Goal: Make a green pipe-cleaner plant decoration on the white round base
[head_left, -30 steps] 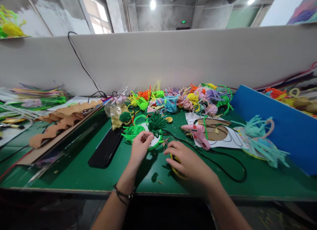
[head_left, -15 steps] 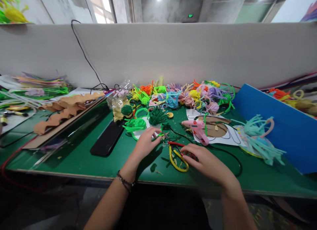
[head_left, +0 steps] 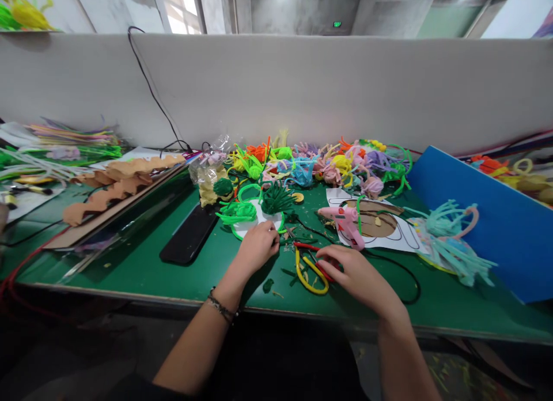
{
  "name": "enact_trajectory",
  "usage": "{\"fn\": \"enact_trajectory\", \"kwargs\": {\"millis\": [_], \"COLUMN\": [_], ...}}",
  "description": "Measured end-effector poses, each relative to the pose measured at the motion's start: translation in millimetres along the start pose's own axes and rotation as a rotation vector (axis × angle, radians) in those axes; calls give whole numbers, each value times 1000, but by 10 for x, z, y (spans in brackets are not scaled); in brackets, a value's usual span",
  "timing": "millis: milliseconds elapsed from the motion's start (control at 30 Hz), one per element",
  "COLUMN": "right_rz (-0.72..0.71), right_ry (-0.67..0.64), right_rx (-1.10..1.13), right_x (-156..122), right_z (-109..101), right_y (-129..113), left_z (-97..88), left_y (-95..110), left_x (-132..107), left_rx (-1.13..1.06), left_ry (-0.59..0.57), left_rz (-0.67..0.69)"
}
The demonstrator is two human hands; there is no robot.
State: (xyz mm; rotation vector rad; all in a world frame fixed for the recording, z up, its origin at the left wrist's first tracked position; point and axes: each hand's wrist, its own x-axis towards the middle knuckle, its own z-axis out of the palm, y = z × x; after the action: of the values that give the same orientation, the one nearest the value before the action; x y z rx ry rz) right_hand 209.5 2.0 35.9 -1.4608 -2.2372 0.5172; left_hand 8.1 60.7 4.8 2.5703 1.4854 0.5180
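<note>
Two bare hands work above the near edge of a green table [head_left: 142, 274], where dark green scraps [head_left: 268, 286] lie scattered. The right hand [head_left: 354, 271] is half curled, its fingertips at the red handle of a pair of scissors [head_left: 299, 269] whose other handle is yellow; whether it grips them I cannot tell. The left hand [head_left: 258, 245] has its fingers bent in at the near rim of a white round piece [head_left: 263, 218] edged in green, which lies on the table just beyond it; what they pinch, if anything, is hidden. As for progress, the piece looks part made: its edging is on, and a bright green tuft [head_left: 237, 212] and a dark green tuft [head_left: 276, 198] sit upon it, while white shows bare between them. Left of it lies a black phone [head_left: 189, 237]; to the right, a pink glue gun [head_left: 345, 216] rests over printed paper, with a blue board [head_left: 479, 228] leaning farther out. Behind runs a heap of coloured tufts [head_left: 302, 167], then a pale partition [head_left: 276, 90], and past that a grey room with a window [head_left: 179, 9] and a lit green sign [head_left: 337, 24].
</note>
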Motion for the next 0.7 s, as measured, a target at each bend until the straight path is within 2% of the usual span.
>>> {"fn": "enact_trajectory", "kwargs": {"millis": [133,167,233,367,500,600,700], "right_rz": [-53,-93,-173,-204,-145,-81,-97], "right_ry": [434,511,570,503,325,269,295], "right_rx": [74,51,-40,-138,113,252,287], "right_x": [63,86,138,215,192,138,105], "right_z": [123,158,219,256,150,51,21], "right_y": [-117,-145,-191,-230,-218,-214,-232], "left_z": [-61,-82,-127,-217,-342,-419,-415], "left_y": [93,119,170,252,304,315,309], "left_x": [6,9,13,-19,-130,-214,-245], "left_rx": [9,5,-21,-182,-496,-749,-1035], "left_ry": [62,78,111,132,113,126,252], "left_rz": [15,25,36,103,175,99,-15]}}
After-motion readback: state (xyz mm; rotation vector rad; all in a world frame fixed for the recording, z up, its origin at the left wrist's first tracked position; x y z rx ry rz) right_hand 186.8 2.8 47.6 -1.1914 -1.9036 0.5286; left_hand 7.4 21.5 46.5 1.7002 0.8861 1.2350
